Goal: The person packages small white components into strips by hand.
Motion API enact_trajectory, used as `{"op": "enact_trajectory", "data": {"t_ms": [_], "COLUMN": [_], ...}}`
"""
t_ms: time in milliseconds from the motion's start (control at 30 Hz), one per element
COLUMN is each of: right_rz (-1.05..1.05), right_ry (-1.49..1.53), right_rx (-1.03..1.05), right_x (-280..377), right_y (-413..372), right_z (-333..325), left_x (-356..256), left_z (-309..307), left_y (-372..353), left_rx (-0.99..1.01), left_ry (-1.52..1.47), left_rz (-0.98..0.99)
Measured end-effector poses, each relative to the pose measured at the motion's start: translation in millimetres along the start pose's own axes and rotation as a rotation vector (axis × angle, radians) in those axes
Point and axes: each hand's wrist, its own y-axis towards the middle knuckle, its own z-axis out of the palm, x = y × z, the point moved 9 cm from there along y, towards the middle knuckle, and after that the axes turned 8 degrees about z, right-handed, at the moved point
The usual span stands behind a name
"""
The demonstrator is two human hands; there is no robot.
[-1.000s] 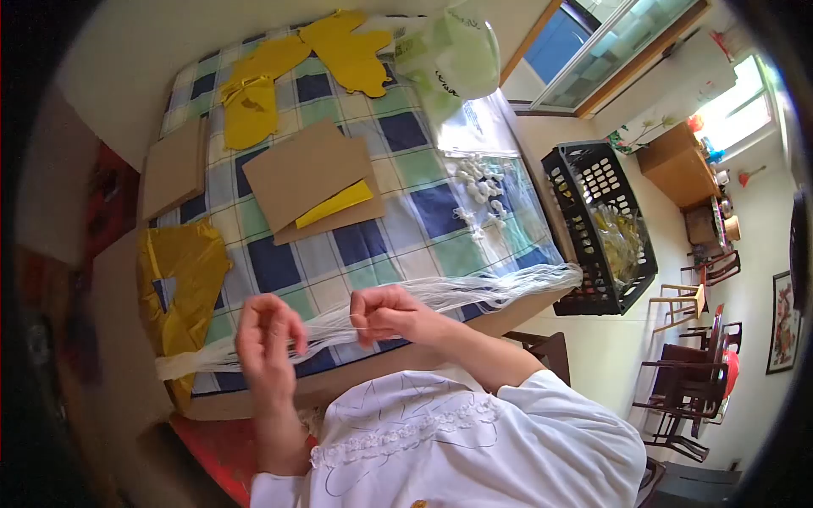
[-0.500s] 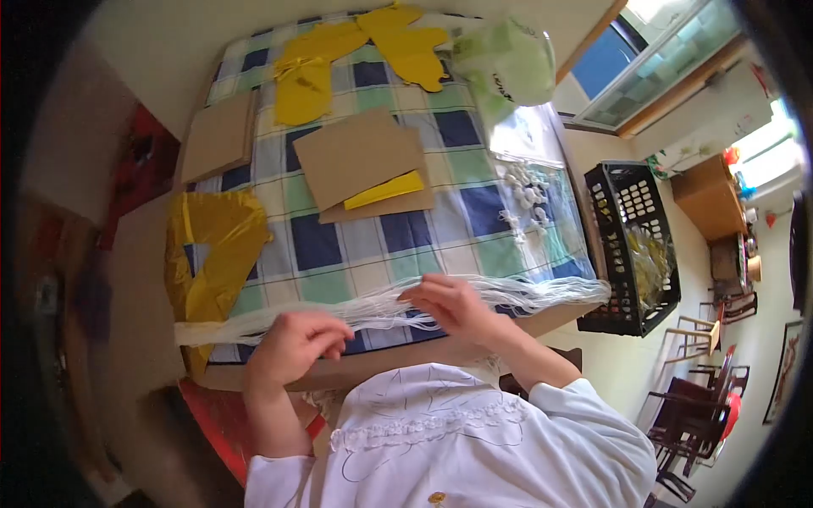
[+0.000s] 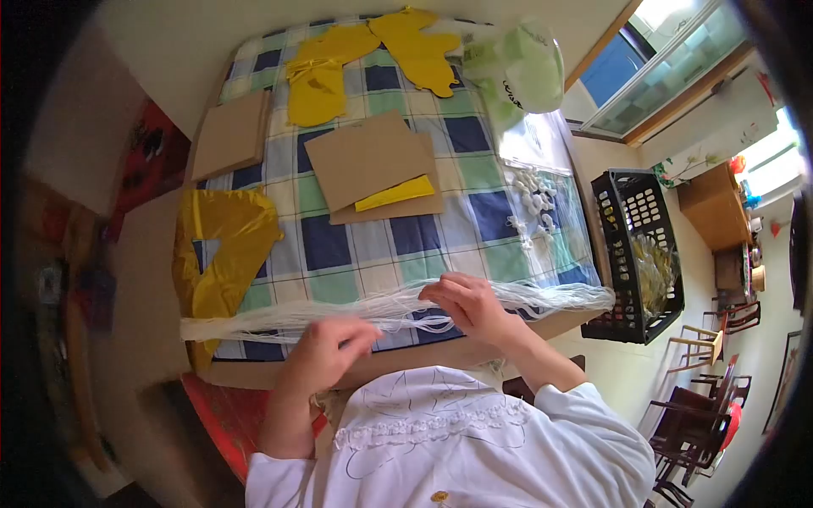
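A long bundle of loose white strands (image 3: 550,296) lies along the near edge of a bed or table with a checked cloth (image 3: 423,245). My right hand (image 3: 467,306) rests over the middle of the bundle, its fingers bent and pressed together on some strands. To its left, my left hand (image 3: 332,349) is held at the near side of the bundle, slightly smeared by motion. Its fingers are curled toward the thumb, and whatever may be between them is too fine to make out. The bundle's left end lies across a shiny yellow sheet (image 3: 229,245).
Brown cardboard pieces (image 3: 364,161) lie mid-cloth with a yellow strip (image 3: 394,193); more cardboard (image 3: 233,135) is at left. Yellow cut shapes (image 3: 415,51) and a pale green plastic bag (image 3: 521,68) are at the back. White tassel-like pieces (image 3: 533,199) lie right, beside a black crate (image 3: 635,254).
My left hand has moved rightward along the bundle, toward my right hand. My right hand stays at about the same place on the strands. The whole view has shifted slightly.
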Motion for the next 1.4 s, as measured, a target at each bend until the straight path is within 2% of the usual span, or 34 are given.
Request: {"op": "enact_trajectory", "data": {"t_ms": [67,133,200,300,333,367,433,467,567,600,700,733,800,833,867,967,1000,1067,1133,1167,1233,1333,1400], "right_rz": [0.025,0.044,-0.056,-0.216,-0.234,-0.253,-0.084,0.004,0.192,0.179,0.218,0.311,0.290,0.278,0.202,0.373,0.312,0.187,0.119,0.084,0.113,0.211,0.263], "right_ry": [0.014,0.042,0.039,0.042,0.023,0.006,0.179,0.266,0.349,0.409,0.300,0.221,0.076,0.002,-0.039,0.056,0.002,-0.110,0.082,0.176,0.410,0.419,0.418], "right_rx": [0.032,0.145,0.231,0.258,0.257,0.255,0.166,0.122,0.184,0.267,0.203,0.166,0.165,0.166,0.252,0.321,0.175,-0.120,-0.106,-0.099,0.098,0.285,0.105], "right_x": [-1,1,13,39,49,56,48,40,12,21,14,-6,-28,-40,-50,-28,-13,15,30,37,38,29,19], "right_y": [0,-4,-8,-6,-6,-6,2,4,4,1,3,1,-7,-13,-23,-25,-15,-1,13,21,19,8,8], "right_z": [8,27,37,29,24,19,-3,-11,2,13,14,14,17,17,22,-9,-28,-61,-46,-37,12,50,27], "left_x": [-20,-17,-6,-9,-9,-12,-19,-12,-18,-11,-5,-21,-9,-16,-26,-19,-22,-11,5,-1,-18,-57,-22], "left_z": [20,6,-6,-10,-9,-4,9,24,36,24,-20,-39,-72,-96,-115,-139,-125,-89,-42,-24,7,-34,-13], "left_y": [-12,-2,6,12,15,18,20,22,14,15,14,9,-13,-31,-50,-71,-59,-36,-11,-1,15,5,8], "left_rx": [0.257,-0.011,-0.314,-0.490,-0.531,-0.460,-0.309,-0.149,0.062,-0.181,-0.517,-0.608,-0.772,-0.950,-1.128,-1.175,-1.112,-0.872,-0.514,-0.438,-0.278,-0.705,-0.314], "left_ry": [-0.624,-0.887,-1.036,-0.556,-0.278,-0.091,0.284,0.053,-0.822,-1.082,-0.174,0.044,0.038,0.192,0.350,0.311,0.320,0.144,-0.201,-0.376,-0.722,-0.070,0.032], "left_rz": [0.079,0.204,0.314,0.185,0.173,0.200,0.257,0.188,0.156,0.258,0.260,0.289,0.225,0.242,0.255,0.202,0.104,0.076,-0.032,0.048,0.210,0.357,0.087]}}
